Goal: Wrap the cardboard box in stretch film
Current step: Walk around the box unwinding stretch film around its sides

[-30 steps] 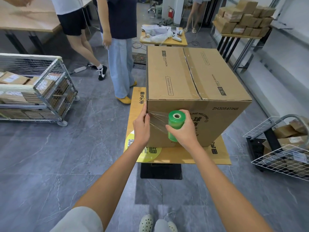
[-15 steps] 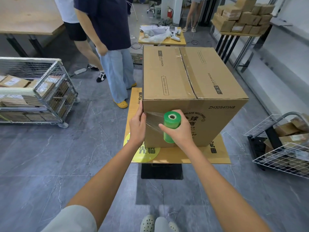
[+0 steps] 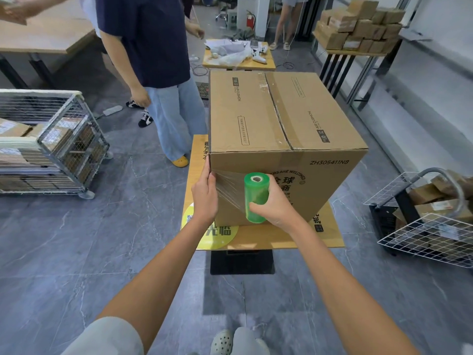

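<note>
A grey tiled floor (image 3: pixel 76 252) fills most of the view. On it stands a small yellow-topped table (image 3: pixel 330 237), and the box (image 3: pixel 281 119) sits on this table, taking up nearly all of its top. The box is closed, with clear tape along the seam between its top flaps. A wire cage (image 3: pixel 64 139) packed with parcels stands to the left, well apart from the table. A bystander (image 3: pixel 153 47) in a dark shirt and pale jeans stands just behind the table's far left corner. To the right is a wire trolley (image 3: pixel 422 234) with more parcels, and a stack of small cartons (image 3: pixel 358 26) rests on a rack at the back right.

The roll (image 3: pixel 256 198) is green and upright, held against the lower left part of the box's near face. The right hand (image 3: pixel 276 203) grips it from the right side, fingers and thumb curled round its lower half. A short stretch of clear film (image 3: pixel 230 188) runs from the roll leftward across the near face to the box's near left corner. There the left hand (image 3: pixel 204 198) lies flat against that corner, fingers straight and thumb pointing up along the edge, pressing the film's end to the cardboard.
</note>
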